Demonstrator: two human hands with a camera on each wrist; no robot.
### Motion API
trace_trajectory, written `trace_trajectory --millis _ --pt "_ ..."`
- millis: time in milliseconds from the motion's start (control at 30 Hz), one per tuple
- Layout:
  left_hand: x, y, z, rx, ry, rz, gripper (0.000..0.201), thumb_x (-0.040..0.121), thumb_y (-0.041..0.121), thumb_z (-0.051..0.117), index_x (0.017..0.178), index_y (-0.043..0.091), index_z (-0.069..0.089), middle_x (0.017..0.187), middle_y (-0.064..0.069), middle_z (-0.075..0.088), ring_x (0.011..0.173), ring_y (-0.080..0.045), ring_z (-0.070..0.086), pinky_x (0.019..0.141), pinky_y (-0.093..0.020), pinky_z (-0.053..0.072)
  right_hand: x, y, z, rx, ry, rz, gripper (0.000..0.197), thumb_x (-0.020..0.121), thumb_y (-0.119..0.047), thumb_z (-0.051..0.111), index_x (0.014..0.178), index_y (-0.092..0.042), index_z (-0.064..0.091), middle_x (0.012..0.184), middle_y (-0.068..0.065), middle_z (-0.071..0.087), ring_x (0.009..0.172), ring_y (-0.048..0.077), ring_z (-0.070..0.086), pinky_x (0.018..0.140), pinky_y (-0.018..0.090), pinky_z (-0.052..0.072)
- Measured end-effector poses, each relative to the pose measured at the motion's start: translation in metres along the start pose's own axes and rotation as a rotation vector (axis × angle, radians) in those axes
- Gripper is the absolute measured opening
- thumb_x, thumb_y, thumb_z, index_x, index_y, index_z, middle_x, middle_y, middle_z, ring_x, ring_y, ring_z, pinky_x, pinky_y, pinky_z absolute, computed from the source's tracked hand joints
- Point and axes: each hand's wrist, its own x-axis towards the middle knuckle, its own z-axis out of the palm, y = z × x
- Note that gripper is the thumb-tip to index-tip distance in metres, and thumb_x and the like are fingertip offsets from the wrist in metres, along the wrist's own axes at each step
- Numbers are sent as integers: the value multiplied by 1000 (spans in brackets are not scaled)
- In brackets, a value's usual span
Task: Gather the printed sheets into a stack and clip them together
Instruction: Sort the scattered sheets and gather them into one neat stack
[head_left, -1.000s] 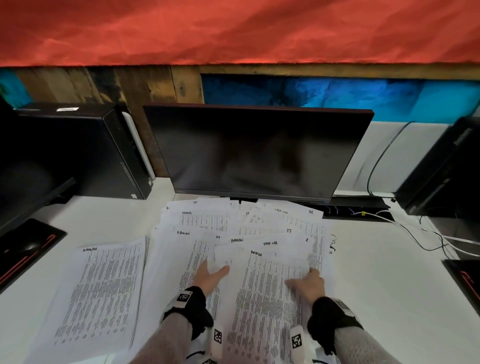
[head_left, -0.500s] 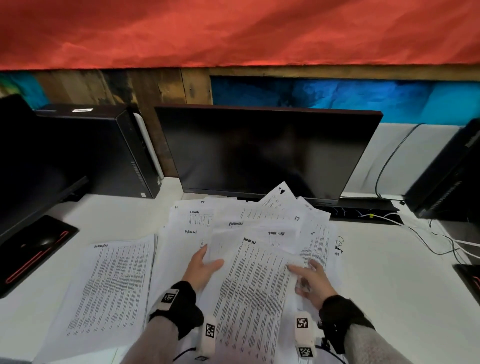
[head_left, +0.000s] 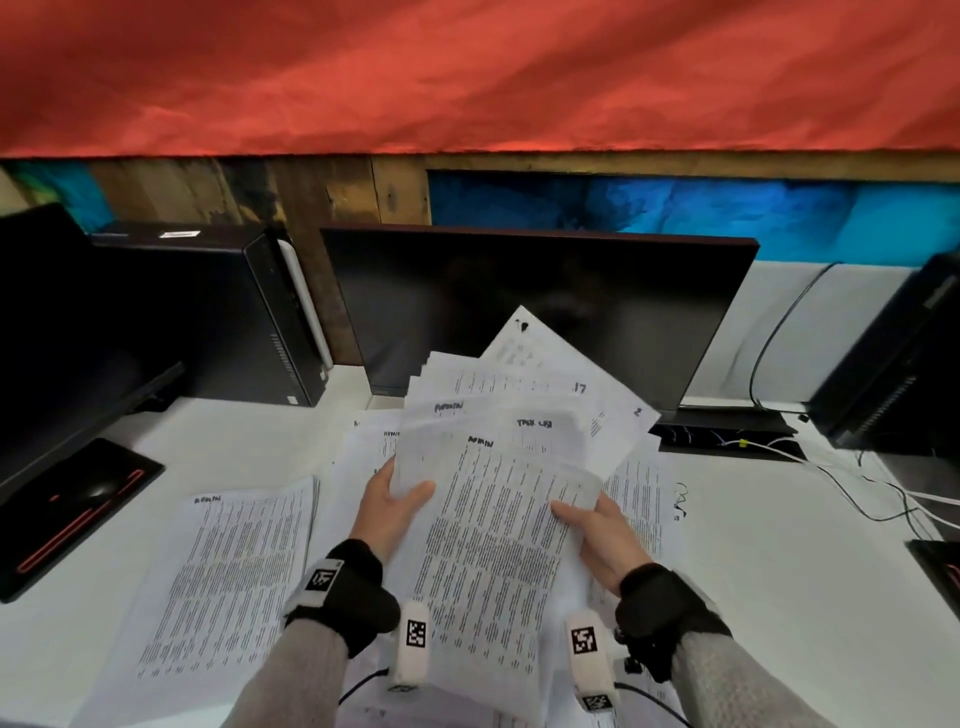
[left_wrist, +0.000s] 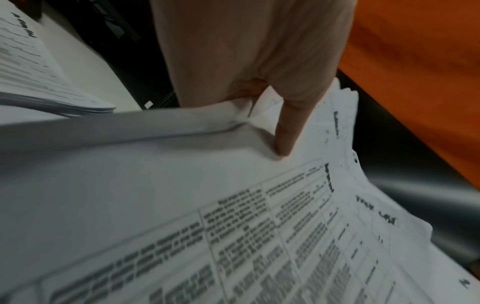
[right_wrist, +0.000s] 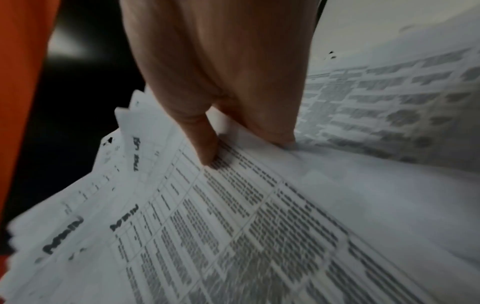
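Note:
A loose, fanned bundle of printed sheets is lifted off the white desk, its far end tilted up towards the monitor. My left hand grips its left edge, thumb on top, fingers hidden underneath. My right hand grips the right edge the same way. In the left wrist view the thumb presses the top sheet; in the right wrist view the thumb lies on the printed table. Another pile of sheets lies flat at the left. More sheets stay on the desk under the bundle. A small black clip lies to the right.
A dark monitor stands right behind the bundle. A black computer tower is at the back left, another black unit at the right, with cables trailing over the desk. A black pad lies far left.
Both hands went from pressing flat on the spread sheets to gripping their edges. The bundle has been drawn together and lifted, its far end rising in front of the monitor.

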Motion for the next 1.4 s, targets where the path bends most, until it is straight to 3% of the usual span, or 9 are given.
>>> trace_trajectory --millis 100,300,433,567,800,1000,1167,1267,1400 --pt "-5 18 9 -43 91 131 28 91 4 58 116 16 56 100 -3 68 88 -16 67 63 -21 57 -8 -21 17 12 30 -118 28 91 4 53 115 -7 61 109 14 71 95 27 71 75 36 58" --pt "-8 39 24 -152 190 271 34 86 10 66 119 11 60 108 -1 69 99 -9 65 76 -17 54 -16 -67 43 32 25 -278 18 86 6 60 103 1 59 101 13 72 91 19 71 87 32 55" --pt "-3 23 21 -148 182 183 42 80 14 73 120 11 60 112 -4 69 106 -15 65 91 -33 51 -19 -62 43 -37 15 -291 33 80 7 65 110 -4 64 108 9 71 102 16 67 94 30 50" --pt "-7 15 17 -109 100 113 33 83 11 69 115 8 63 105 -8 70 99 -22 67 76 -31 55 -20 -50 40 -72 -9 -284 38 80 5 67 115 -12 65 114 8 70 108 22 65 96 37 49" --pt "-6 23 10 -156 34 103 29 84 10 67 113 9 62 104 -8 70 87 -12 70 62 -18 56 -21 -53 41 -91 -6 -262 38 80 -6 71 117 -11 64 110 2 72 101 8 67 79 18 52" --pt "-13 35 4 -313 -14 110 27 84 -3 63 106 12 64 99 -7 73 90 -19 71 72 -32 59 -21 -53 39 -114 -22 -248 47 75 -19 76 119 -9 63 109 2 73 105 14 67 98 34 48" --pt "-9 36 -9 -364 -157 66 48 77 11 73 124 10 60 119 -13 66 111 -28 63 93 -42 50 -19 -71 43 -95 -70 -268 31 80 -10 71 111 -12 67 108 3 73 103 15 67 93 31 48" --pt "-9 40 -10 -292 -189 36 56 61 23 84 113 13 67 113 -11 70 105 -25 67 81 -33 57 -18 -75 41 -97 -101 -265 28 81 -5 68 108 -11 67 107 7 73 103 21 68 93 37 50" --pt "-12 51 3 -187 -57 143 34 79 5 69 112 6 64 102 -10 73 92 -20 71 69 -23 58 -17 -70 38 -66 34 -362 34 84 -6 68 117 -1 63 109 12 72 101 23 69 94 41 53"
